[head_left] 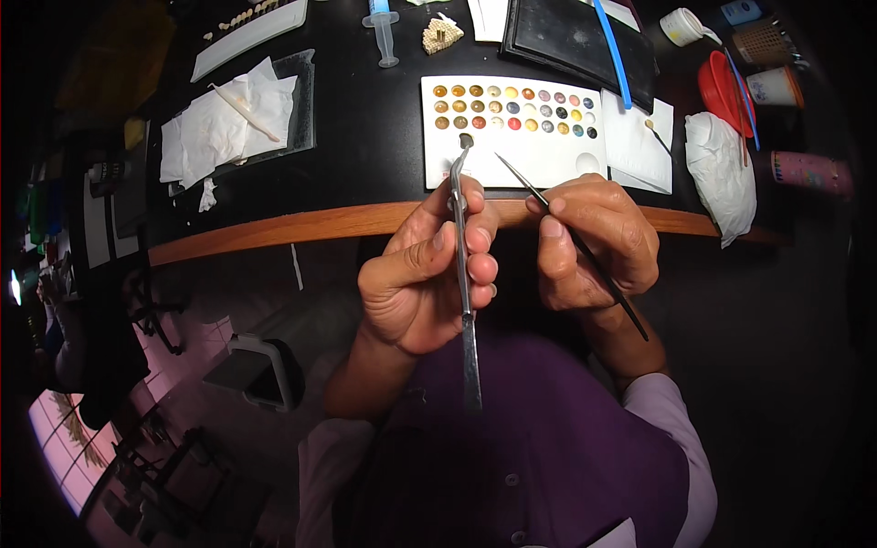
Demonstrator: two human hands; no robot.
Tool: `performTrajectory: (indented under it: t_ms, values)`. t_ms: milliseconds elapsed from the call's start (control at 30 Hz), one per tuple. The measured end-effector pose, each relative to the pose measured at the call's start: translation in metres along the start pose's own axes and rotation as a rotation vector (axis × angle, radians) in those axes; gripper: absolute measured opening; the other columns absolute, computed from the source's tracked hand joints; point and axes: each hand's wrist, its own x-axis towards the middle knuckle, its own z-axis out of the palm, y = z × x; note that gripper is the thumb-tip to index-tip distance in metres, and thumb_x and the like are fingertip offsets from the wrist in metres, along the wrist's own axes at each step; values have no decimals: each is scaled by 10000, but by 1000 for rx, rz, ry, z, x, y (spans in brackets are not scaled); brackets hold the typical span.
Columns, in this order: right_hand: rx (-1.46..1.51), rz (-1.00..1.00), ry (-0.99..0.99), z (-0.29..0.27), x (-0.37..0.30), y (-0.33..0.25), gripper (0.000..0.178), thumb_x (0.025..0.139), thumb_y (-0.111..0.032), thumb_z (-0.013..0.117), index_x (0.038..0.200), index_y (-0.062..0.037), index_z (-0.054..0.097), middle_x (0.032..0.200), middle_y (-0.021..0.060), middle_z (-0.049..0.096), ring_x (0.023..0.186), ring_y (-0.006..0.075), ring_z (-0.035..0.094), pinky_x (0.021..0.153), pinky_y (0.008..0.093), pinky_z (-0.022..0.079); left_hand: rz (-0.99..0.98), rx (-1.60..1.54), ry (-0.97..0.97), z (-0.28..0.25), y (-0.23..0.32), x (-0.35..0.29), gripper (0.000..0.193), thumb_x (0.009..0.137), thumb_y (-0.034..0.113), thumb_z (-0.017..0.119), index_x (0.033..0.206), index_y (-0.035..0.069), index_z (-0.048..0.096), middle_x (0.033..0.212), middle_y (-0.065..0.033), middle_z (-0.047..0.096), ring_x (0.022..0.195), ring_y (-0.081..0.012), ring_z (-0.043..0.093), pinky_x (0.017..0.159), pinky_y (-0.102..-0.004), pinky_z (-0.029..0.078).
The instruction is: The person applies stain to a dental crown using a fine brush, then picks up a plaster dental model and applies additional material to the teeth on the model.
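My left hand (406, 274) is closed around a long metal pair of tweezers (470, 356), held upright with its bent tip pointing away from me. A small dark piece (466, 141) sits at that tip, in front of the white palette; what it is cannot be made out. In my right hand (607, 233), a thin dark-handled paintbrush (598, 265) is pinched between thumb and fingers. Its fine point is a little to the right of the tweezers' tip, apart from the dark piece. Behind both tools lies the palette (539, 164), with rows of coloured round paint wells along its far half.
A crumpled tissue (187, 137) lies on a dark slab at left. Beyond the palette are a syringe (384, 36) and a black case (575, 41). To the right stand a red bowl (717, 87), a white cup (775, 87) and another tissue (722, 173). A wooden edge (292, 223) borders the table.
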Motion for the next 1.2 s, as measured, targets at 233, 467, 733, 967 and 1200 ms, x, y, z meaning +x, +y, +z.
performTrajectory:
  t_ms: [233,467,733,967,1200]
  values:
    - [38,8,4,-4,2,-2,247,748,83,673,990,38,669,790,145,690,635,197,675,554,270,522,-45,-153,-54,-3,5,2,294,1004,19,608,1221,7,409,1039,-113,588,952,-238,759,819,-345,689]
    - [19,11,26,-10,1,-1,217,759,74,665,974,43,665,794,147,692,632,195,671,550,267,520,-66,-245,-56,-6,5,4,238,990,-29,613,1162,7,452,1005,-138,621,898,-258,772,763,-356,701]
    - [-19,308,148,-55,1,6,65,785,28,584,841,32,617,731,104,642,617,116,571,579,240,443,-31,12,-12,-3,2,2,282,999,6,617,1185,21,405,1030,-114,594,922,-221,766,785,-333,696]
    - [-98,450,113,-64,7,7,60,738,21,533,709,15,585,656,27,571,588,70,481,555,227,375,6,57,-16,-7,-1,0,362,1019,70,596,1274,-11,351,1037,-138,552,953,-257,751,815,-378,671]
    - [-144,512,113,-59,14,5,76,759,36,533,697,20,573,643,28,554,597,73,484,571,230,387,18,73,8,-5,-3,0,364,1022,71,588,1277,-12,342,1043,-142,550,944,-267,757,799,-388,675]
